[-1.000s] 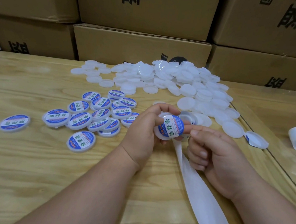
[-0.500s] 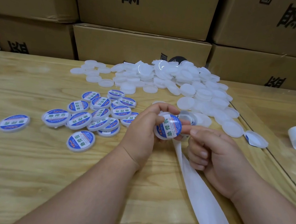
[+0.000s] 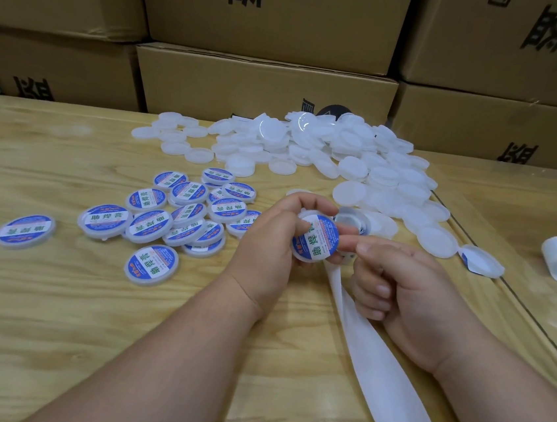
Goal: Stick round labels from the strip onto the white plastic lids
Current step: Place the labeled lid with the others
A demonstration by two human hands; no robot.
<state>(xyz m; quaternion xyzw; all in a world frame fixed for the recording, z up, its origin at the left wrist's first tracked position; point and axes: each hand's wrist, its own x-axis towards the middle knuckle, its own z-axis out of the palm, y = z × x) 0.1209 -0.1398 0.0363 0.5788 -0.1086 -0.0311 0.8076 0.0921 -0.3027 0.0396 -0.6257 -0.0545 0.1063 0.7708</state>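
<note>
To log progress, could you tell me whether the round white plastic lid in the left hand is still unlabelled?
No, the lid held by the left hand already bears a blue round label.

— What do I have in my left hand (image 3: 268, 244)?
— I see a white lid (image 3: 315, 237) tilted toward me, its blue round label (image 3: 318, 238) already on.
— And the rest?
— Labelled lids (image 3: 180, 214) left of that hand, plain lids (image 3: 311, 149) beyond it, the white strip (image 3: 372, 354) trailing under my right hand (image 3: 409, 293).
</note>
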